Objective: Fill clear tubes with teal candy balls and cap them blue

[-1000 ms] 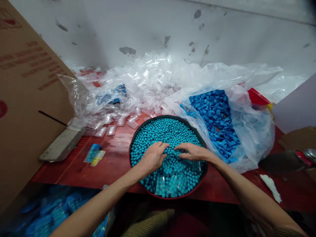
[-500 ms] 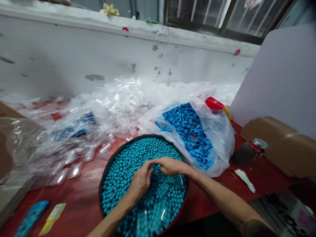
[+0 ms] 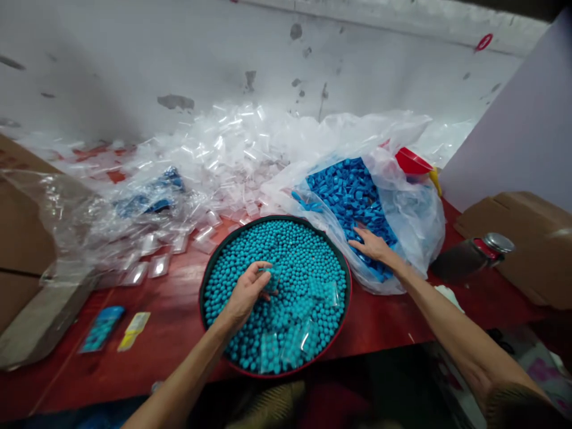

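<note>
A round dark tray [image 3: 209,269] full of small turquoise balls [image 3: 286,250] sits on the red table in front of me. Several small clear bags lie on the balls near the tray's front. My left hand [image 3: 247,292] hovers over the tray's middle, fingers pinched on a small clear bag [image 3: 271,277]. My right hand [image 3: 370,243] reaches into the open clear plastic sack [image 3: 415,208] of blue plastic pieces [image 3: 348,190], fingers spread on them.
A heap of empty small clear bags [image 3: 232,149] lies behind the tray against the white wall. Cardboard boxes stand at the left [image 3: 18,238] and right [image 3: 522,244]. A dark jar with a metal lid [image 3: 473,256] lies at the right. A red scoop [image 3: 411,161] sits behind the sack.
My hands were together over the balls. My right hand has moved right into the sack of blue pieces; my left stays over the tray with a small bag. The view has shifted.
</note>
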The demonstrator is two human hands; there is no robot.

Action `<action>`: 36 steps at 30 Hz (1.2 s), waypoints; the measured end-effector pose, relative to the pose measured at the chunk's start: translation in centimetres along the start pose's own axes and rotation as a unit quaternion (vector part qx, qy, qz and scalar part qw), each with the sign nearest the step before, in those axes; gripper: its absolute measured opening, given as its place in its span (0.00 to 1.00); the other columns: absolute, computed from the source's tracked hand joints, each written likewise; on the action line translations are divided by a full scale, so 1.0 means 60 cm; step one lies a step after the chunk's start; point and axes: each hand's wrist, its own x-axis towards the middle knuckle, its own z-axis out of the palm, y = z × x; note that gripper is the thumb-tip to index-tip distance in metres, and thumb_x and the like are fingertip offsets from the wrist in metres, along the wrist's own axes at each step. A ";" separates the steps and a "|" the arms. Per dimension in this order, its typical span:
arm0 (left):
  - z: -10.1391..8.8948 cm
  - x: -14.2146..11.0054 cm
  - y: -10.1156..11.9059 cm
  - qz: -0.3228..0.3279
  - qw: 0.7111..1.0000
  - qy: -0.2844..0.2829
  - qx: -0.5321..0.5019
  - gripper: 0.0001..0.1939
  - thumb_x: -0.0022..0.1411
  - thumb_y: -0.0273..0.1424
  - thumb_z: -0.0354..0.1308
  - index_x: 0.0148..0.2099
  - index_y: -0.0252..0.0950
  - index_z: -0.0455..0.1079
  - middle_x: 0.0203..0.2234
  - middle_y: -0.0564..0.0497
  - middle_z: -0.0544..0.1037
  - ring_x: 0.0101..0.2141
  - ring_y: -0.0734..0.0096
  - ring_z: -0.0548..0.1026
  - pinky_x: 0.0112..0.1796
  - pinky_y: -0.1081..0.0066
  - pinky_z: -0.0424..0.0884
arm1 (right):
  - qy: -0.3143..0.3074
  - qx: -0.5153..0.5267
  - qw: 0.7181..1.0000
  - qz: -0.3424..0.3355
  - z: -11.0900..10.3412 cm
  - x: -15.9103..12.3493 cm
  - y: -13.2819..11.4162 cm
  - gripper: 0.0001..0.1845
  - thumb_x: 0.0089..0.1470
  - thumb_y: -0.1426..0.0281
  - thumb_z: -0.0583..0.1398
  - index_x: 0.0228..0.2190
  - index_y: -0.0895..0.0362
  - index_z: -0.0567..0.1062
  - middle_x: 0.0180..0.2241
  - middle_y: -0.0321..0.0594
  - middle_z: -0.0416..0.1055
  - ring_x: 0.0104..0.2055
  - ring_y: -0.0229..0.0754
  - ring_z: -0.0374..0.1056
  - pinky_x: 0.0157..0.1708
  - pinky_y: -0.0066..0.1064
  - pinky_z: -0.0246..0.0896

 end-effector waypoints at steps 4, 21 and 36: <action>0.001 0.003 -0.008 0.000 1.000 0.012 0.002 0.17 0.52 0.38 0.54 0.42 0.36 0.58 0.25 0.54 0.70 0.22 0.75 0.71 0.19 0.79 0.61 | 0.033 0.067 0.997 0.016 0.019 0.032 -0.024 0.30 0.47 0.58 0.54 0.50 0.60 0.61 0.49 0.51 0.61 0.50 0.51 0.56 0.47 0.38 0.49; -0.005 0.011 -0.014 -0.016 0.999 0.028 -0.013 0.20 0.47 0.40 0.57 0.40 0.36 0.59 0.21 0.56 0.70 0.20 0.73 0.71 0.17 0.79 0.60 | 0.100 0.226 0.967 -0.055 -0.052 0.009 -0.140 0.16 0.44 0.59 0.54 0.30 0.58 0.73 0.24 0.34 0.69 0.26 0.37 0.64 0.28 0.26 0.58; 0.001 -0.002 -0.007 -0.007 0.999 -0.012 -0.046 0.19 0.49 0.40 0.56 0.41 0.36 0.57 0.25 0.53 0.72 0.22 0.73 0.72 0.19 0.78 0.62 | 0.162 0.089 0.979 -0.081 -0.040 0.032 -0.168 0.20 0.52 0.58 0.50 0.40 0.59 0.69 0.26 0.40 0.70 0.27 0.41 0.65 0.31 0.29 0.57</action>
